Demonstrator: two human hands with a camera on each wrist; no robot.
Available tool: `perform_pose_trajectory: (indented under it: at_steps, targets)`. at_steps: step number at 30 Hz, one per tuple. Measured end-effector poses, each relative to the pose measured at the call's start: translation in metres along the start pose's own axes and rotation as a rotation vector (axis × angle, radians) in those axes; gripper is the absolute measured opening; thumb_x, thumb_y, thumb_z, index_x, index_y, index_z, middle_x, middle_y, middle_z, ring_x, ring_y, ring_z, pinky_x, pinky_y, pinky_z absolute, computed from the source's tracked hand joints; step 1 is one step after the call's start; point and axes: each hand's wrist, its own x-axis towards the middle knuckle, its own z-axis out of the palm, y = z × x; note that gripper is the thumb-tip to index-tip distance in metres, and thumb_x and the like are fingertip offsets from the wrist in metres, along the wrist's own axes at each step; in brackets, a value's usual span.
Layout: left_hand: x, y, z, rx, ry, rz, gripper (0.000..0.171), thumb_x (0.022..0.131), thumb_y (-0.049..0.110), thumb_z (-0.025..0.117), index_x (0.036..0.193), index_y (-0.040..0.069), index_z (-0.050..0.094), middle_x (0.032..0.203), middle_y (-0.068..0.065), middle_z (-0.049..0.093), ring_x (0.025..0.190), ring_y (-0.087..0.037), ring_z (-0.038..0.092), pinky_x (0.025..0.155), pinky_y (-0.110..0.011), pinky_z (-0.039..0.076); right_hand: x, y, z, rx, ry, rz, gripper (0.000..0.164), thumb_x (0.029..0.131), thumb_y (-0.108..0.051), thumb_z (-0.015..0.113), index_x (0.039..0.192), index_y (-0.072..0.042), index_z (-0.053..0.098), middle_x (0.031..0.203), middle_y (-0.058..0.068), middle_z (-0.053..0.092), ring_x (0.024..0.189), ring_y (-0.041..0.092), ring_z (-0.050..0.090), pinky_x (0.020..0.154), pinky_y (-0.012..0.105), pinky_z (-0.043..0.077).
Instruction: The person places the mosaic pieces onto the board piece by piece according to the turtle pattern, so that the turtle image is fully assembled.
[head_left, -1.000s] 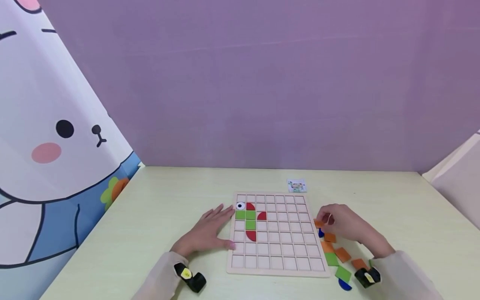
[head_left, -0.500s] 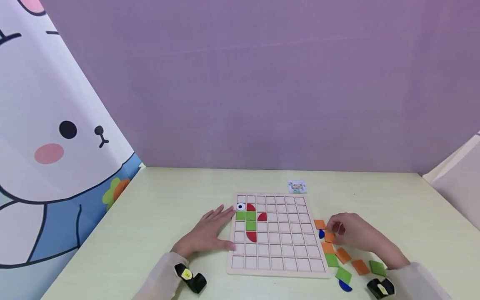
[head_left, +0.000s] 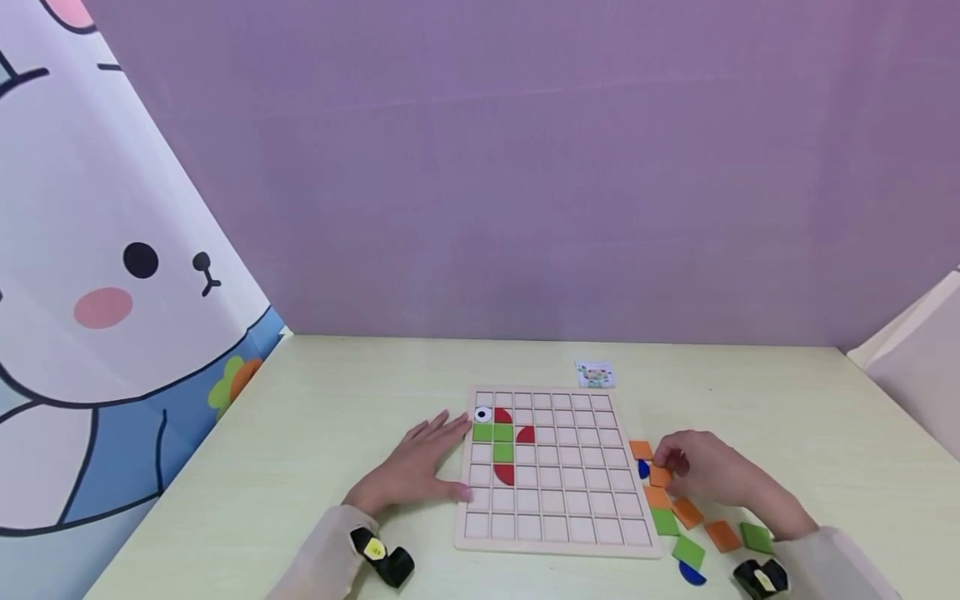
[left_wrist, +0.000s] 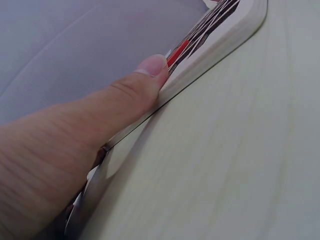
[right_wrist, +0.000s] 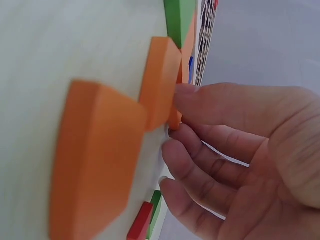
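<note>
A wooden grid board (head_left: 558, 550) lies on the table, with an eye tile (head_left: 483, 414), several green squares (head_left: 503, 452) and red quarter-round tiles (head_left: 505, 474) in its left cells. My left hand (head_left: 416, 467) rests at the board's left edge with fingers spread; its thumb (left_wrist: 135, 85) presses the rim. Right of the board, my right hand (head_left: 705, 468) pinches an orange square tile (head_left: 660, 476) between thumb and fingertips, low among the loose pieces. In the right wrist view, that tile (right_wrist: 175, 117) shows partly between the thumb (right_wrist: 225, 102) and the curled fingers.
Loose orange tiles (head_left: 722, 536), green squares (head_left: 687, 552) and blue half-round pieces (head_left: 692, 573) lie along the board's right side. A red piece (right_wrist: 140, 220) shows beyond the right fingers. A small picture card (head_left: 596, 374) lies behind the board; a purple partition (head_left: 555, 183) stands at the back.
My right hand has moved right and toward me, from the farthest orange tile to the one nearer, then stayed almost still. My left hand has kept its place on the board.
</note>
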Motion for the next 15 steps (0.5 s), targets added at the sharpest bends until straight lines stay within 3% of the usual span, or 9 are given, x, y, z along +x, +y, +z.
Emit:
perform_pose_trajectory:
  at_steps: [15]
  targets:
    - [0.0003, 0.0002, 0.0002, 0.004, -0.011, -0.018, 0.100, 0.074, 0.071, 0.061, 0.152, 0.020, 0.025, 0.159, 0.003, 0.020, 0.149, -0.027, 0.008, 0.119, -0.051, 0.009, 0.0033, -0.0024, 0.0016, 0.004, -0.005, -0.004, 0.025, 0.071, 0.003, 0.075, 0.085, -0.011, 0.058, 0.076, -0.001, 0.051, 0.074, 0.016, 0.047, 0.059, 0.021, 0.040]
